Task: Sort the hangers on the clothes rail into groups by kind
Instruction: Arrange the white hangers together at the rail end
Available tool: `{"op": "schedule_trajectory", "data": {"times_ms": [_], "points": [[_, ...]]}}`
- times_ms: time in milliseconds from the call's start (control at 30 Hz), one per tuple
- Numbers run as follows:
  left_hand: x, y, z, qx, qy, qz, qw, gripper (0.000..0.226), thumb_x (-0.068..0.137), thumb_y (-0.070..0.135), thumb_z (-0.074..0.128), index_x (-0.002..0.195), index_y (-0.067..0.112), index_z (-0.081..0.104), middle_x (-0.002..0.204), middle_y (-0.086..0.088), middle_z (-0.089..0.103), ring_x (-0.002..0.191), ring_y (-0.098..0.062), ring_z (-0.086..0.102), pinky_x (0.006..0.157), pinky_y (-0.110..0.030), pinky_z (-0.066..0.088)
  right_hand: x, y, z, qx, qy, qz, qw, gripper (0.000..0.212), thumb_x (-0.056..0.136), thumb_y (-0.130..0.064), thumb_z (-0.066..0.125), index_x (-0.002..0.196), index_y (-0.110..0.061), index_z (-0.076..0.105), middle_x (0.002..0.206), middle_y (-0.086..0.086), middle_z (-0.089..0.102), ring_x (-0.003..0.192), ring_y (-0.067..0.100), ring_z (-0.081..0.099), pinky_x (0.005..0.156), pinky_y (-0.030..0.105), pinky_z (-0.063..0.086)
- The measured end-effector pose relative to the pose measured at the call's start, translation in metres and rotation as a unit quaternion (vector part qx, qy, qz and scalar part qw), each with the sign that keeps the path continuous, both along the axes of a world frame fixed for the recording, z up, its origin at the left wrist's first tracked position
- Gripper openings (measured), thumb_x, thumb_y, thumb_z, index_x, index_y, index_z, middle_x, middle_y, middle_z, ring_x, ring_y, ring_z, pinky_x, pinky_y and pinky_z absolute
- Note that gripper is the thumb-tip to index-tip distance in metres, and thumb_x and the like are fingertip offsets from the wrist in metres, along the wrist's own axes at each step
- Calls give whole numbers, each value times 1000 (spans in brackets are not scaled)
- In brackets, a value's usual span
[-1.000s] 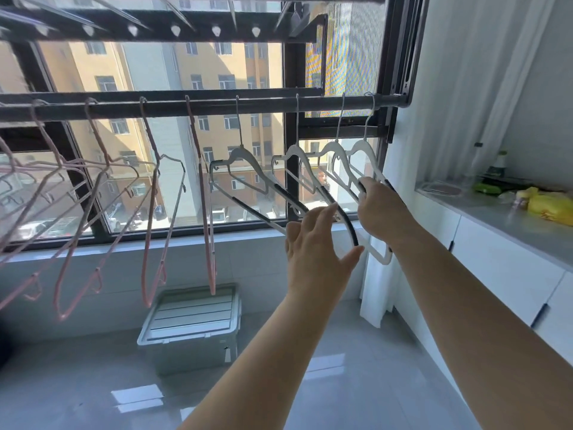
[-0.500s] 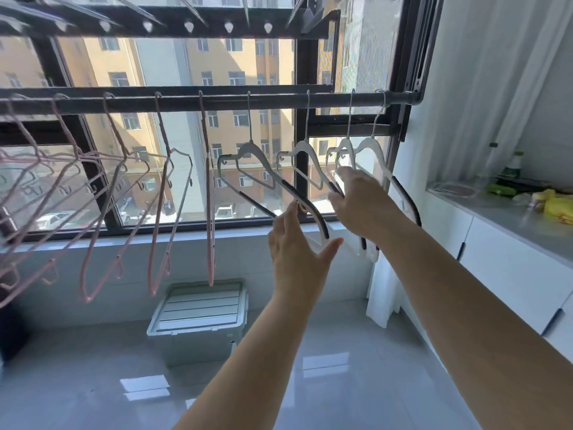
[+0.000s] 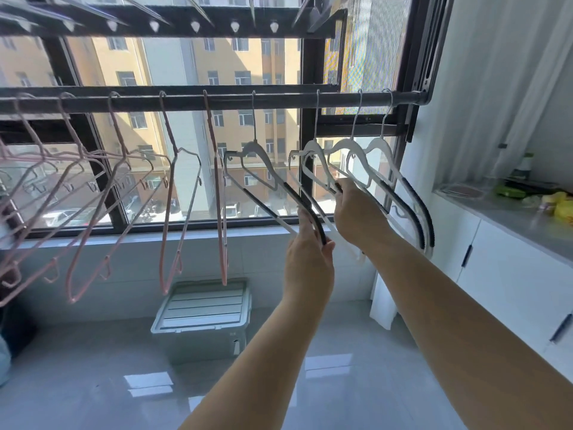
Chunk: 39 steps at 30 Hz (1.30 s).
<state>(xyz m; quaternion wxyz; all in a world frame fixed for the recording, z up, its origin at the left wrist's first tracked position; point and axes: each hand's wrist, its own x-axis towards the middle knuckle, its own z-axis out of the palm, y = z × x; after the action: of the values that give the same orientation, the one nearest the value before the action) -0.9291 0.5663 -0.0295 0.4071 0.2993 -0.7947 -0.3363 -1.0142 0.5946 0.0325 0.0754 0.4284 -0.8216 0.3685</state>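
A dark clothes rail point(image 3: 279, 99) runs across the window. Several pink wire hangers point(image 3: 173, 212) hang along its left half. Several white hangers with black grip strips hang on the right half. My left hand point(image 3: 308, 252) is closed on the lower end of the leftmost white hanger point(image 3: 263, 169). My right hand point(image 3: 356, 212) grips the arm of the second white hanger point(image 3: 313, 156). Two more white hangers point(image 3: 400, 187) hang close together at the rail's right end.
A grey lidded storage box point(image 3: 201, 318) sits on the glossy floor under the rail. White cabinets point(image 3: 508, 274) with a grey counter holding bottles and yellow items line the right wall. A white curtain point(image 3: 483, 88) hangs by the window frame.
My right hand has moved left from the far-right hangers to the second white hanger. My left hand has risen and closed on the leftmost white hanger.
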Motion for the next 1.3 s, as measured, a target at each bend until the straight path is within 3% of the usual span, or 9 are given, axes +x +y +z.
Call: {"op": "schedule_trajectory", "data": {"times_ms": [233,367,567,867,967,1033,1100,1200,1300], "points": [[-4,0,3,-9,-21,-23,999,68,91,20,50,145,18,7,116,-7,57,112,-22,48,88,-26,35,-8,4,0,-2,5,-1,1000,33,95,-5,32,127,-3,40,80,4,53,68,17,48,53,26,31],[-7,1,2,-13,-27,-41,999,68,91,20,50,145,20,9,113,-7,58,109,-22,49,86,-26,36,-13,4,-2,-3,5,-3,1000,29,95,-6,32,122,-4,43,93,10,59,80,23,53,67,28,35],[-11,0,4,-21,-34,-57,998,66,90,19,52,144,19,14,109,-7,60,105,-23,52,83,-28,38,-14,7,2,-2,8,-1,1000,35,98,-14,29,130,-5,40,114,17,60,105,32,56,78,32,39],[-2,2,-1,-21,-34,-66,997,71,87,20,58,143,18,14,109,-3,60,104,-18,52,89,-28,42,-11,9,5,64,23,-32,997,42,98,-30,31,133,-8,36,126,15,53,112,31,53,86,36,40],[12,1,1,-23,-34,-66,997,80,82,32,63,143,14,14,123,0,51,116,-16,44,97,-26,36,0,12,8,72,110,-78,988,45,96,-32,36,133,-7,36,129,17,45,118,32,44,91,38,40],[24,1,5,-40,-15,-41,998,80,80,37,63,142,12,19,129,-2,45,120,-18,41,102,-29,36,15,12,13,-6,185,-64,981,41,94,-27,42,130,-6,42,126,17,46,117,30,43,92,33,38],[39,2,12,-72,51,1,996,69,82,29,63,139,13,28,128,-5,47,118,-20,45,101,-36,40,37,9,19,-84,222,-11,971,37,92,-21,47,126,-6,48,125,15,49,116,27,43,93,26,35],[68,-6,24,-154,156,96,971,51,82,10,62,129,13,45,120,-6,55,111,-21,52,95,-40,45,70,-3,21,-110,157,99,976,36,92,-18,49,127,-11,50,128,9,50,120,21,45,98,19,29],[96,-26,25,-175,173,180,952,47,80,6,61,125,10,48,119,-7,57,111,-22,52,98,-36,41,98,-20,17,-57,-21,209,976,39,93,-22,49,131,-13,45,132,5,51,118,18,50,101,30,40]]}}
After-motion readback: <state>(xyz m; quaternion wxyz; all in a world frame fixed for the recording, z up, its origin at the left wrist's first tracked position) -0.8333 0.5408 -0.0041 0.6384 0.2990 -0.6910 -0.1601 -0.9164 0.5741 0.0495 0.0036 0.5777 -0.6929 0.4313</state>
